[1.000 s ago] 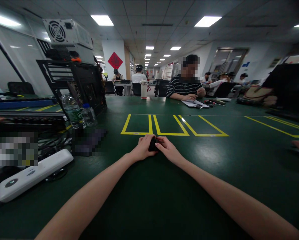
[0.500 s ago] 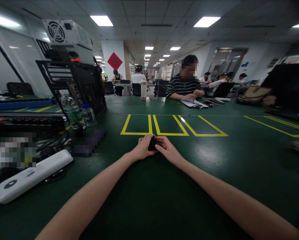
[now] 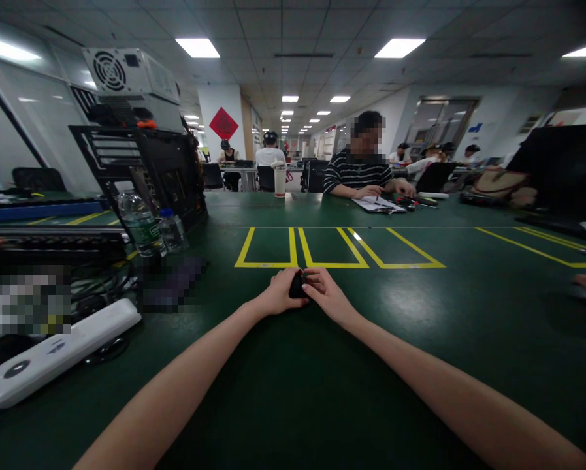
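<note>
Both hands (image 3: pixel 279 292) (image 3: pixel 328 295) partly hide a black object (image 3: pixel 297 286).

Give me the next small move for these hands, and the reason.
Probably steady the black object with the left hand, since that hand wraps it from the left while the right hand is at its right side. The object's details are too dark to tell.

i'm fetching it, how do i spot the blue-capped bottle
Find the black computer case on the green table. In front of it stands a green-labelled plastic bottle; just right of that is the blue-capped bottle, shorter, with that blue cap.
</note>
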